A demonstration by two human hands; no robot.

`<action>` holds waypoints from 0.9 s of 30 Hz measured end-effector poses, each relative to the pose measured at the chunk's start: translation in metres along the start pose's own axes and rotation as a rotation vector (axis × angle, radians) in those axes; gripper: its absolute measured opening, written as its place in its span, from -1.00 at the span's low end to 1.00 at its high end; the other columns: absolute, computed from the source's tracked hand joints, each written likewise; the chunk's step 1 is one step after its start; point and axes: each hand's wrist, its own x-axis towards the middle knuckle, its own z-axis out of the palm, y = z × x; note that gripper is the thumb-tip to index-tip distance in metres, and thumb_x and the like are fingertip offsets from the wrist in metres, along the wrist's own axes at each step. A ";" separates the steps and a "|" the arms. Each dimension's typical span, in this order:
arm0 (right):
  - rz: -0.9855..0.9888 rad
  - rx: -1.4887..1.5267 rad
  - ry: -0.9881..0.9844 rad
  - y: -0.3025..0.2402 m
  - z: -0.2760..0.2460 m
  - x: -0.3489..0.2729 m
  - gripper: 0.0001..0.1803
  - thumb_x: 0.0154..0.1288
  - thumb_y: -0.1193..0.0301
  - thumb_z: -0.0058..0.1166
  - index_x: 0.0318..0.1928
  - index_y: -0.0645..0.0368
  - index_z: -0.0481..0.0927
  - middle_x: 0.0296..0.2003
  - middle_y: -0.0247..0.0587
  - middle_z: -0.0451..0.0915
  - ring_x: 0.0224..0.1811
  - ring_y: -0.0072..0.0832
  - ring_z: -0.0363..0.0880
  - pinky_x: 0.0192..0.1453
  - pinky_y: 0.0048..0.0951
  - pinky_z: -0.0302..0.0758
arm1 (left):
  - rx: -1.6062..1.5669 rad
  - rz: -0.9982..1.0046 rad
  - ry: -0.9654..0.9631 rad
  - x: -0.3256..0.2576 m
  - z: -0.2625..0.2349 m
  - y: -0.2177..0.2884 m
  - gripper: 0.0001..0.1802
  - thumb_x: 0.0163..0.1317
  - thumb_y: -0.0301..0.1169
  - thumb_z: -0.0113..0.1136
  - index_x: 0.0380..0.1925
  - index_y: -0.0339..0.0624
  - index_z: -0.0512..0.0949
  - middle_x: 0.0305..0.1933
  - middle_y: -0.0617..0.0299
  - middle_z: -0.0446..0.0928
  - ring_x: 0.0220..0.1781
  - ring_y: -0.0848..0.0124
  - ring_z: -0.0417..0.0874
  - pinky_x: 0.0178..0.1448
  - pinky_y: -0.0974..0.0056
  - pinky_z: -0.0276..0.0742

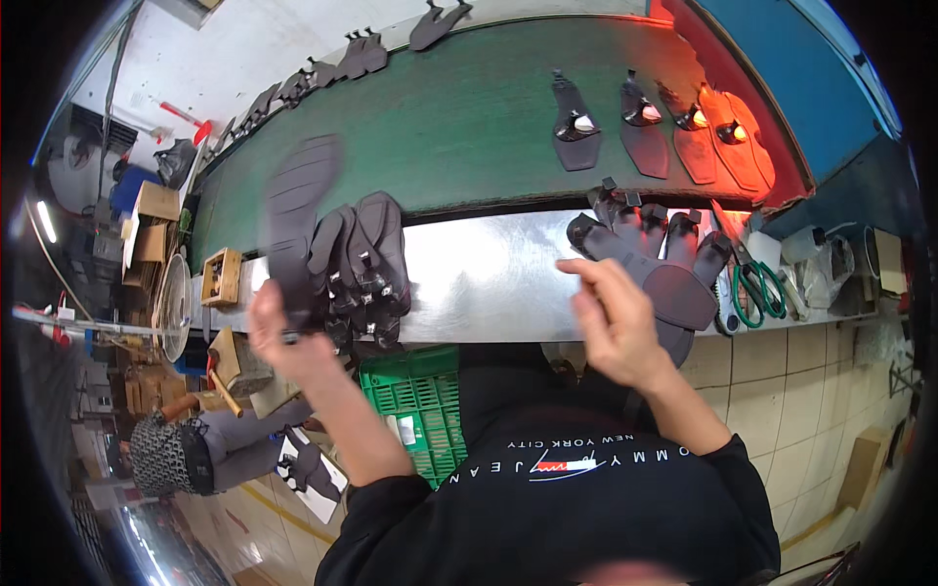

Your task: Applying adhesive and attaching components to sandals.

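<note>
My left hand [278,332] is closed round the heel end of a dark heeled sandal [301,190], raised with its sole showing and blurred by motion. Right beside it, a pile of dark strappy sandals [366,254] lies on the metal ledge. My right hand [620,327] holds nothing; its fingers are spread, pointing up and to the left. Close to that hand, several dark heeled soles [674,288] lie fanned out and overlapping at the right of the ledge, partly hidden by it.
A green conveyor belt [459,107] runs beyond the metal ledge [479,273]. Sandals stand along its far edge, others under red light at the right. Green-handled scissors [757,288] lie at the right. A green crate [420,400] sits below; another person [195,454] is at the left.
</note>
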 end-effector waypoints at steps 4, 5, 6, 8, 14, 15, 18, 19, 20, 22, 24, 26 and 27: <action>0.099 -0.246 0.160 0.046 -0.040 -0.003 -0.88 0.23 0.54 0.04 -0.23 0.21 0.61 -0.34 -0.17 0.51 -0.43 -0.32 0.53 -0.36 -0.43 0.44 | 0.241 0.073 0.103 0.073 -0.069 -0.024 -0.83 0.20 -0.42 0.26 -0.27 -0.30 0.63 -0.30 0.21 0.63 -0.31 0.44 0.63 -0.26 0.39 0.59; 0.187 -0.346 0.114 0.058 -0.050 -0.006 -0.80 0.19 0.43 0.14 -0.16 0.18 0.59 -0.27 -0.17 0.52 -0.38 -0.23 0.57 -0.32 -0.32 0.48 | 0.409 0.016 0.119 0.092 -0.103 -0.045 -0.79 0.16 -0.42 0.30 -0.25 -0.33 0.65 -0.27 0.19 0.64 -0.31 0.46 0.62 -0.21 0.40 0.56; 0.185 -0.471 0.094 0.065 -0.055 -0.006 -0.73 0.16 0.37 0.18 -0.12 0.16 0.57 -0.23 -0.16 0.51 -0.35 -0.18 0.58 -0.29 -0.26 0.49 | 0.599 -0.032 0.101 0.106 -0.145 -0.071 -0.77 0.15 -0.41 0.31 -0.24 -0.34 0.66 -0.26 0.17 0.65 -0.31 0.45 0.63 -0.18 0.40 0.54; 0.194 -0.607 0.085 0.078 -0.059 -0.010 -0.65 0.12 0.31 0.23 -0.07 0.14 0.56 -0.20 -0.16 0.50 -0.32 -0.14 0.58 -0.26 -0.20 0.50 | 0.781 -0.088 0.066 0.117 -0.171 -0.090 -0.75 0.13 -0.41 0.33 -0.24 -0.36 0.67 -0.26 0.16 0.66 -0.31 0.44 0.63 -0.16 0.39 0.52; 0.343 -0.688 -0.095 0.087 -0.073 -0.009 -0.50 0.01 0.20 0.32 -0.07 0.18 0.54 -0.21 -0.09 0.47 -0.24 -0.09 0.58 -0.20 -0.14 0.49 | 1.446 -0.099 -0.024 0.099 -0.116 -0.059 -0.63 0.12 -0.21 0.31 -0.20 -0.28 0.67 -0.28 0.03 0.68 -0.30 0.33 0.67 -0.08 0.27 0.51; 0.364 -0.690 -0.114 0.086 -0.076 -0.006 -0.55 0.00 0.21 0.33 -0.15 0.22 0.56 -0.28 -0.07 0.50 -0.28 -0.08 0.58 -0.24 -0.16 0.48 | 1.441 -0.092 -0.020 0.099 -0.119 -0.059 -0.63 0.12 -0.21 0.31 -0.20 -0.28 0.67 -0.28 0.03 0.68 -0.30 0.33 0.67 -0.08 0.27 0.51; 0.443 -0.573 -0.125 0.073 -0.081 0.002 -0.64 -0.01 0.26 0.34 -0.31 0.27 0.57 -0.44 -0.05 0.53 -0.40 -0.09 0.56 -0.33 -0.21 0.45 | 1.254 0.537 0.106 0.080 -0.100 -0.049 -0.71 0.27 -0.35 0.15 -0.10 -0.30 0.63 -0.11 0.03 0.63 -0.12 0.35 0.64 -0.03 0.28 0.50; 0.503 -0.450 -0.123 0.066 -0.083 0.005 -0.69 0.00 0.29 0.33 -0.39 0.28 0.57 -0.53 -0.04 0.54 -0.49 -0.10 0.54 -0.38 -0.24 0.42 | 0.978 0.369 0.085 0.057 -0.069 -0.040 -0.70 0.30 -0.39 0.08 -0.07 -0.35 0.59 -0.04 0.01 0.60 -0.03 0.31 0.61 0.06 0.25 0.48; 0.457 -0.298 -0.082 0.056 -0.081 0.005 -0.75 0.06 0.36 0.29 -0.45 0.30 0.55 -0.65 -0.19 0.51 -0.63 -0.39 0.44 -0.48 -0.39 0.34 | 0.702 0.203 0.065 0.030 -0.033 -0.032 -0.69 0.33 -0.43 0.01 -0.03 -0.41 0.56 0.03 -0.01 0.57 0.05 0.28 0.59 0.15 0.21 0.46; 0.472 -0.116 -0.102 0.043 -0.071 0.001 -0.77 0.08 0.39 0.28 -0.46 0.30 0.54 -0.65 -0.29 0.48 -0.61 -0.54 0.39 -0.49 -0.47 0.30 | 0.276 0.066 -0.303 -0.027 0.034 -0.034 -0.61 0.40 -0.37 -0.14 0.02 -0.48 0.49 0.09 -0.07 0.53 0.17 0.20 0.53 0.33 0.12 0.34; 0.523 0.137 -0.141 0.028 -0.053 0.000 -0.79 0.12 0.45 0.25 -0.49 0.31 0.51 -0.64 -0.50 0.40 -0.53 -0.80 0.29 -0.50 -0.62 0.22 | 0.227 0.107 -0.657 -0.071 0.084 -0.037 -0.54 0.40 -0.28 -0.12 0.13 -0.42 0.43 0.15 -0.05 0.49 0.23 0.20 0.48 0.33 0.19 0.31; 0.550 0.387 -0.176 0.024 -0.031 -0.006 -0.84 0.17 0.46 0.24 -0.44 0.25 0.53 -0.59 -0.55 0.43 -0.52 -0.82 0.29 -0.47 -0.68 0.20 | 0.097 0.108 -0.860 -0.097 0.105 -0.062 -0.47 0.44 -0.19 -0.16 0.21 -0.41 0.34 0.20 -0.05 0.45 0.26 0.19 0.44 0.34 0.21 0.27; 0.587 0.509 -0.180 0.018 -0.020 -0.010 -0.85 0.20 0.46 0.22 -0.42 0.22 0.52 -0.57 -0.58 0.42 -0.51 -0.84 0.27 -0.46 -0.70 0.18 | 0.056 -0.007 -0.845 -0.110 0.113 -0.064 -0.49 0.43 -0.19 -0.14 0.15 -0.42 0.40 0.06 0.01 0.55 0.10 0.26 0.54 0.24 0.25 0.35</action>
